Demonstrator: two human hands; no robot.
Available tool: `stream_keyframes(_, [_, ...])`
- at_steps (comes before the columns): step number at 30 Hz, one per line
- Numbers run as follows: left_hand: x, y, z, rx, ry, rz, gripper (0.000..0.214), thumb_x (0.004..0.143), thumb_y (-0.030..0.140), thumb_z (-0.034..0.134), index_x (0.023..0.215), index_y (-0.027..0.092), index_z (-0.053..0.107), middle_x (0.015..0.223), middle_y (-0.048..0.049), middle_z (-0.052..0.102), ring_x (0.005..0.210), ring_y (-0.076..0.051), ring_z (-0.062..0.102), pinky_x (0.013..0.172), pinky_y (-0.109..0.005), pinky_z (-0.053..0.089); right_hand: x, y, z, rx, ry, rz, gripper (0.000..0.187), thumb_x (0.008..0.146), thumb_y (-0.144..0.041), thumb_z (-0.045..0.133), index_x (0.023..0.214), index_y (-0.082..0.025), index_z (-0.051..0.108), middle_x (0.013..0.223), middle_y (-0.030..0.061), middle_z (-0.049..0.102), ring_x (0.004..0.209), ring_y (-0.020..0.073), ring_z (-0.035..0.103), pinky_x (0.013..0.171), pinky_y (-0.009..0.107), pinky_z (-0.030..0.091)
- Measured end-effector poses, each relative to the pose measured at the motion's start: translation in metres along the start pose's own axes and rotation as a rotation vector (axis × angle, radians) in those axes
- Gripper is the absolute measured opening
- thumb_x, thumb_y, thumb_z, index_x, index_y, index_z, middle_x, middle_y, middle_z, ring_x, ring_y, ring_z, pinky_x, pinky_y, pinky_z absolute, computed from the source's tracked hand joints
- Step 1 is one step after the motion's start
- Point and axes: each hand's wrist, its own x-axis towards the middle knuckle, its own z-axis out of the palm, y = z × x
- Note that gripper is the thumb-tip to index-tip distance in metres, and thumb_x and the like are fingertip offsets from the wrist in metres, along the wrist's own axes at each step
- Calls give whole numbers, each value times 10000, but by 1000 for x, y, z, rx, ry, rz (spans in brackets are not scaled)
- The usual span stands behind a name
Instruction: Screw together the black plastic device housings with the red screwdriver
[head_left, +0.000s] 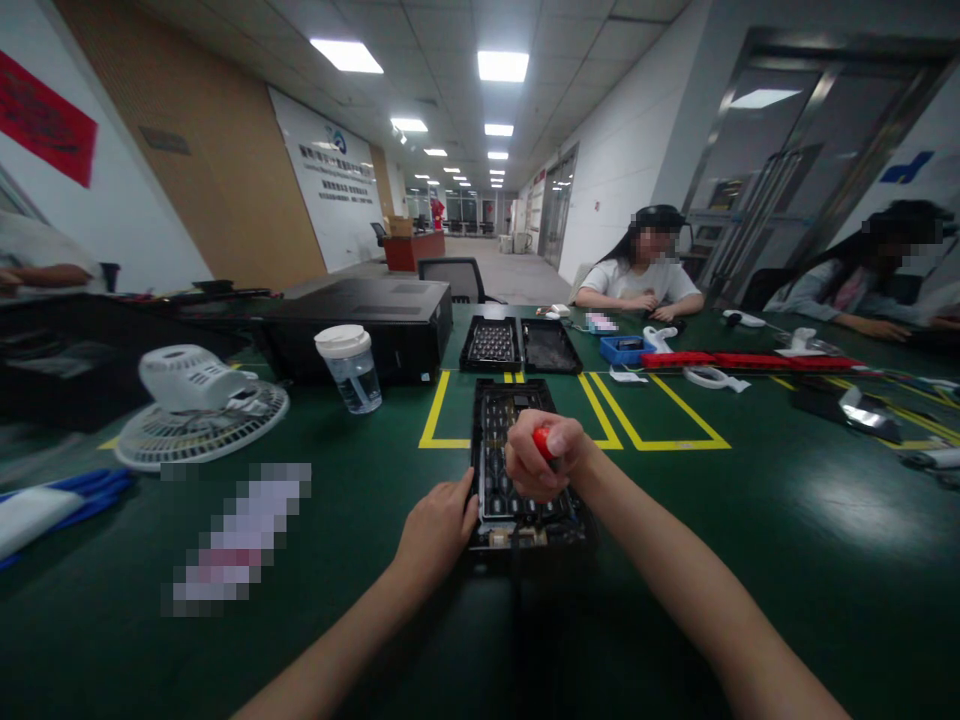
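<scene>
A black open case full of rows of dark cells lies lengthwise in front of me on the green table. My left hand is at the near left edge of this case, with fingers and thumb closed against its side wall. Above the right part of the case, my right hand is wrapped in a fist round what looks like a screwdriver with a red handle. Its lower end is hidden by the fist. Small parts and a pale strip show at the case's near end.
Behind stands another open black case with its tray. To the left are a lidded cup, a white fan, a large black box and blue-white gloves. A blue bin and seated people are further back right.
</scene>
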Motion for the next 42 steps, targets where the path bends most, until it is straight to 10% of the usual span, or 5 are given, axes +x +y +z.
stream_keyframes(42, [-1, 3, -3, -7, -12, -9, 367, 899, 301, 300, 1211, 196, 462, 1042, -73, 605, 950, -182, 555, 785, -282, 423, -4, 8, 34, -439, 605, 12, 263, 723, -333, 563, 603, -101, 542, 479, -21, 502, 287, 50, 392, 252, 144, 260])
